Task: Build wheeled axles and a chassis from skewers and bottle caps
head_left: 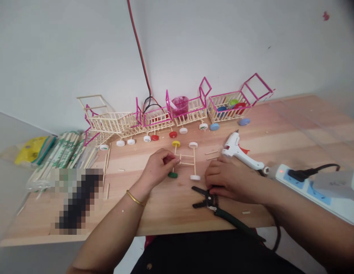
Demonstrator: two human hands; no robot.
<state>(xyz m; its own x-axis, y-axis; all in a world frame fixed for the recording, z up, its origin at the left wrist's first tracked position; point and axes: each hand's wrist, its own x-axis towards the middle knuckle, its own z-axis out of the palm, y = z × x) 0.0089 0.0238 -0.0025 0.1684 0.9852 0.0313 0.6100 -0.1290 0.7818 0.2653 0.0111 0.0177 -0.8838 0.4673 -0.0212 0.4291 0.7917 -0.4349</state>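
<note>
A small wheeled frame of thin wooden sticks lies on the table, with bottle caps as wheels: a yellow cap, a green cap and two white ones. My left hand pinches its left side between thumb and fingertips. To the right of the frame, my right hand rests low over the table with its fingers curled together; what they hold, if anything, is hidden. Just beyond it lies a white hot glue gun, beside short loose sticks. Pliers with dark green handles lie just below my right hand.
Several stick-built carts with cap wheels line the wall, one holding a pink cup. Packs of sticks and a yellow bag lie at left. A power strip with plugs sits at right. The table's front edge is near.
</note>
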